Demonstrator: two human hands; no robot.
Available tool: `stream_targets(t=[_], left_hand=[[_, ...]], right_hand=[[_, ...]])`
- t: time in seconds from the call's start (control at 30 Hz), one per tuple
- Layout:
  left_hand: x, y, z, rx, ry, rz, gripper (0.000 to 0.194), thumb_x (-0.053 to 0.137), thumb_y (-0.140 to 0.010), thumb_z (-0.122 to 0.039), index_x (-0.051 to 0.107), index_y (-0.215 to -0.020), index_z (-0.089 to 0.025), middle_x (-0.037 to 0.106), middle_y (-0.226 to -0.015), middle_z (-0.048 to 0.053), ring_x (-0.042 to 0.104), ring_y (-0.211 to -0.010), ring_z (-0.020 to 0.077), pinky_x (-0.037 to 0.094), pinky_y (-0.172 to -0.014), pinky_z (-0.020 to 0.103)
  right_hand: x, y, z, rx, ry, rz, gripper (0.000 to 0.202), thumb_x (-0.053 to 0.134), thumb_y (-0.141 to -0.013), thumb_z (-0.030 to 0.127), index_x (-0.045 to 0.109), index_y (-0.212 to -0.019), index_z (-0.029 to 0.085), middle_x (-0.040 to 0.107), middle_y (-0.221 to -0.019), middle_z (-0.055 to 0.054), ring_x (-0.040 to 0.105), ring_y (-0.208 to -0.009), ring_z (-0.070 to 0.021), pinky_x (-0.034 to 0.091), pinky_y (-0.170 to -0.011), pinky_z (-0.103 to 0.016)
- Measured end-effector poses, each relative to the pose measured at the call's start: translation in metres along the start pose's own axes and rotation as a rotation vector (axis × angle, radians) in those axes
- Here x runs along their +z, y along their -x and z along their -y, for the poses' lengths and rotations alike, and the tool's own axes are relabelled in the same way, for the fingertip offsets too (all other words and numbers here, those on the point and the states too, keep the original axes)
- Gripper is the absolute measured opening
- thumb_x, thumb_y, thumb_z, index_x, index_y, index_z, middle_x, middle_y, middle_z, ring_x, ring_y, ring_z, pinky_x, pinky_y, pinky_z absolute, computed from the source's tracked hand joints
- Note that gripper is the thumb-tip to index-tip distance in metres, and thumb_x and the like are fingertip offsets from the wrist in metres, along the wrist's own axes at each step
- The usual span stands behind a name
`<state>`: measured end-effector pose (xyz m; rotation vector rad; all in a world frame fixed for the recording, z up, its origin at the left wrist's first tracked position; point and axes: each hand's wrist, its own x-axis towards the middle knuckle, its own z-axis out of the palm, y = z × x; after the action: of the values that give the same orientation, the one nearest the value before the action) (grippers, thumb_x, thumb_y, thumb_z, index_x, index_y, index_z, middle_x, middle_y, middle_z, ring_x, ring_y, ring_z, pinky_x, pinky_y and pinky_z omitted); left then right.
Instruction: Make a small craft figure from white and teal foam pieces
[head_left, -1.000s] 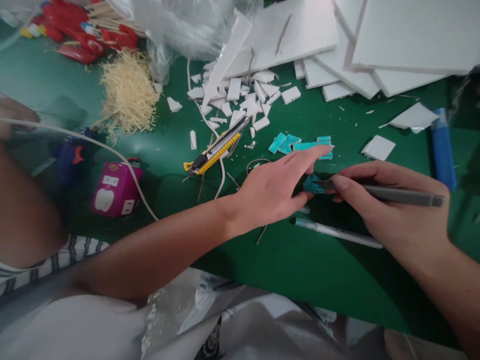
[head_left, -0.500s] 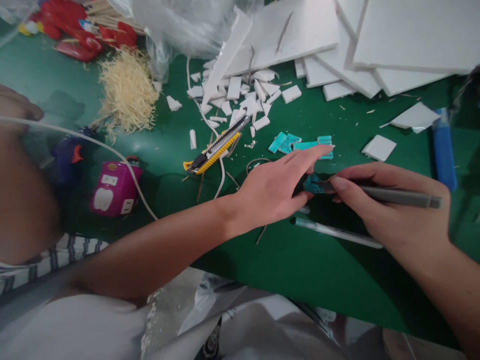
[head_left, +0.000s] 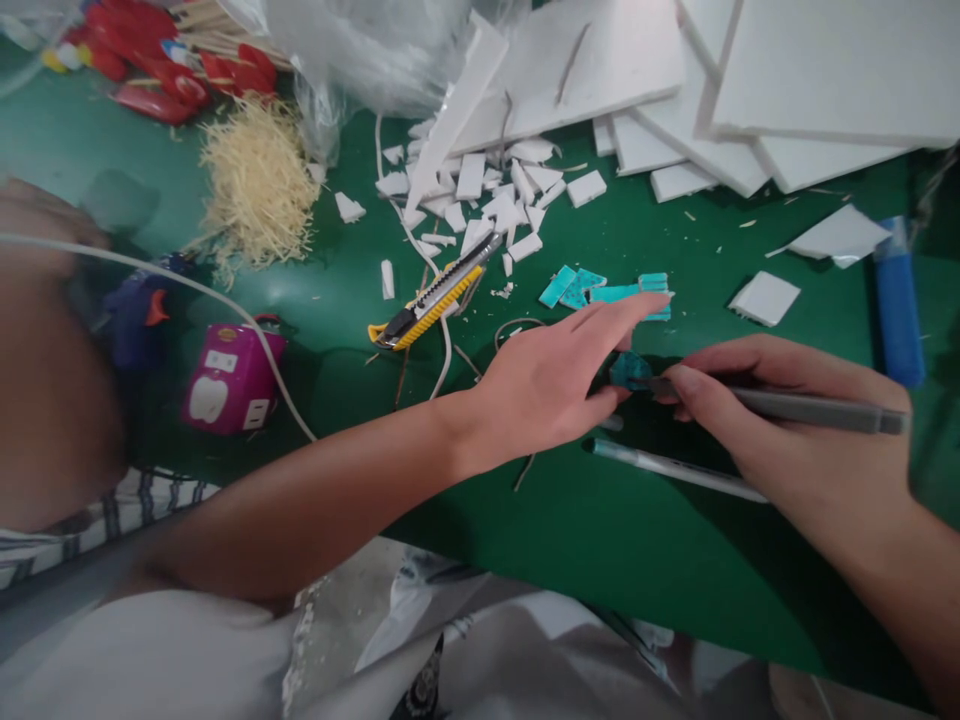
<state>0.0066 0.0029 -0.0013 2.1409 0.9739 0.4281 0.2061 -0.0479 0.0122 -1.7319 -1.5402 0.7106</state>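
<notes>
My left hand (head_left: 544,385) pinches a small teal-coloured foam piece (head_left: 628,369) between thumb and fingers, its index finger stretched out above. In my right hand (head_left: 787,430) is a dark grey pen (head_left: 821,408), held in a writing grip with its tip touching the teal piece. Just beyond my left fingers lie several teal foam pieces (head_left: 559,287) with dark marks on them. A second pen, white with a teal end (head_left: 660,463), rests on the table below my hands. A yellow utility knife (head_left: 439,303) with its blade out lies left of my left hand.
White foam scraps (head_left: 472,180) and foam boards (head_left: 832,70) fill the back of the green table (head_left: 525,540). A magenta plug adapter (head_left: 234,380), a white cord (head_left: 202,285), straw-like shreds (head_left: 259,190) and a blue glue gun (head_left: 135,315) lie left, near another person's arm (head_left: 52,360).
The teal piece shows more of its face and looks turned slightly in my left fingers. My right hand and the grey pen have shifted a little to the right.
</notes>
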Motion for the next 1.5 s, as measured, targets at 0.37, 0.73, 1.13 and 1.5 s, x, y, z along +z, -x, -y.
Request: stream_targets(t=[0.37, 0.73, 1.13, 1.5], left_hand=[[0.001, 0.0, 0.001, -0.005, -0.013, 0.003, 0.064, 0.062, -0.092, -0.014, 0.041, -0.152, -0.023, 0.067, -0.128, 0.004, 0.067, -0.08, 0.0102, 0.051, -0.07, 0.023], [0.001, 0.001, 0.001, -0.007, -0.013, 0.005, 0.064, 0.061, -0.092, -0.014, 0.041, -0.153, -0.023, 0.067, -0.129, 0.003, 0.061, -0.072, 0.0076, 0.05, -0.068, 0.022], [0.0, 0.001, -0.001, -0.018, 0.005, 0.004, 0.064, 0.062, -0.092, -0.014, 0.042, -0.153, -0.023, 0.067, -0.13, 0.004, 0.067, -0.081, 0.0101, 0.05, -0.07, 0.022], [-0.002, 0.0, -0.003, -0.043, -0.039, 0.034, 0.063, 0.061, -0.095, -0.017, 0.041, -0.154, -0.024, 0.066, -0.131, 0.005, 0.067, -0.077, 0.0094, 0.052, -0.071, 0.022]], right_hand=[[0.0, 0.0, 0.002, 0.017, -0.033, 0.026, 0.01, 0.075, -0.081, 0.037, 0.074, -0.074, 0.031, 0.074, -0.066, 0.001, 0.066, -0.053, -0.0188, 0.049, -0.047, -0.032], [-0.005, 0.003, 0.004, 0.039, 0.045, 0.017, 0.013, 0.072, -0.082, 0.034, 0.073, -0.071, 0.028, 0.073, -0.063, 0.002, 0.065, -0.051, -0.0179, 0.047, -0.046, -0.031], [-0.001, 0.001, -0.002, -0.029, -0.003, -0.012, 0.011, 0.075, -0.083, 0.037, 0.073, -0.074, 0.031, 0.072, -0.063, 0.002, 0.065, -0.05, -0.0187, 0.047, -0.044, -0.032], [0.001, -0.006, 0.011, 0.047, -0.037, 0.027, 0.01, 0.078, -0.079, 0.037, 0.074, -0.075, 0.029, 0.073, -0.066, 0.001, 0.068, -0.057, -0.0175, 0.054, -0.053, -0.03]])
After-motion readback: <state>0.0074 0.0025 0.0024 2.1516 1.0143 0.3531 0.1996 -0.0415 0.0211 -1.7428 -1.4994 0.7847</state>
